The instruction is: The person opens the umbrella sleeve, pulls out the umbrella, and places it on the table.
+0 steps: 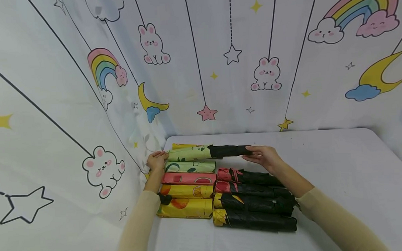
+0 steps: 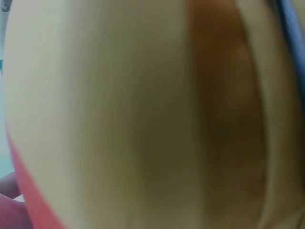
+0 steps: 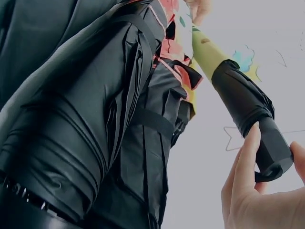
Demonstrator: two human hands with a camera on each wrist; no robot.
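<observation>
A folded umbrella (image 1: 230,150), black at the handle end and in a light green leaf-patterned sleeve (image 1: 188,153) at the other, is held level above the far end of the rows. My left hand (image 1: 157,160) grips the sleeve's left end. With thumb and fingertips, my right hand (image 1: 262,158) pinches the black handle (image 3: 274,150) at the right. Just below lie a pale green patterned roll (image 1: 190,167) and a pink watermelon-print one (image 1: 189,178). Blurred beige cloth (image 2: 119,114) fills most of the left wrist view and hides the left hand's grip.
Yellow fruit-print rolls (image 1: 187,208) lie nearest in the left column. Beside them, several black folded umbrellas (image 1: 257,219) with red or yellow ends form the right column. Another yellow roll (image 1: 180,145) lies behind. The white table (image 1: 339,172) meets a patterned cloth backdrop (image 1: 219,84).
</observation>
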